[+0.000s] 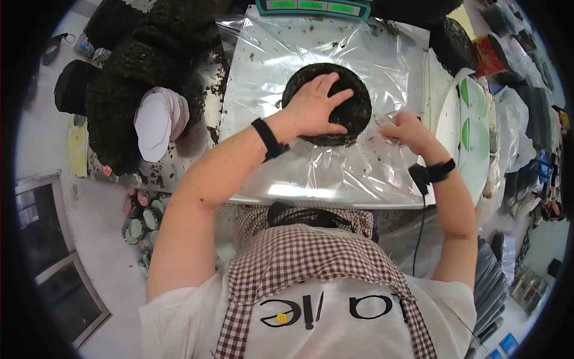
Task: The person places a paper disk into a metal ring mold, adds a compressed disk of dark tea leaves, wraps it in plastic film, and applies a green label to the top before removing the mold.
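A stack of round, dark dried seaweed sheets lies on a clear plastic sheet spread over a white board. My left hand rests flat on the stack with its fingers spread, covering part of it. Right of the stack, my right hand pinches a gathered part of the clear plastic between thumb and fingers. Dark flakes are scattered over the plastic and the board.
A scale stands beyond the board. Large dark seaweed stacks and a pile of white oval cards are at the left. At the right lie printed bags with green marks, a red container and more plastic.
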Motion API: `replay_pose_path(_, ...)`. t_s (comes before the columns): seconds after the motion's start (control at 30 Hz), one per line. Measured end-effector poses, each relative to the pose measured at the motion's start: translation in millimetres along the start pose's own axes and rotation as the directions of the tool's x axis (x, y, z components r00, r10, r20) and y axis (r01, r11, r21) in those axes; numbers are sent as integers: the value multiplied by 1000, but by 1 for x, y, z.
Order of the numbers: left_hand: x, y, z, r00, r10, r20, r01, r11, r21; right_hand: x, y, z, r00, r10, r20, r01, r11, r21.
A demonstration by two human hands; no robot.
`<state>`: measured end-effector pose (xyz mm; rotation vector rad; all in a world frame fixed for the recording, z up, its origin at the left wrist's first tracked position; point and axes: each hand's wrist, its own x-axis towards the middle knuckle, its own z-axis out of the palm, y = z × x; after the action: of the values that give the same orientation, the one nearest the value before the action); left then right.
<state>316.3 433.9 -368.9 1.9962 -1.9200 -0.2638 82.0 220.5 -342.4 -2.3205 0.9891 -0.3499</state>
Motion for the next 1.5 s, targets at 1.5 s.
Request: replay_pose_path(1.5, -4, -15, -17, 772, -442, -457, 259, 875, -409, -40, -106, -15, 850, -56, 524, 10, 996, 91)
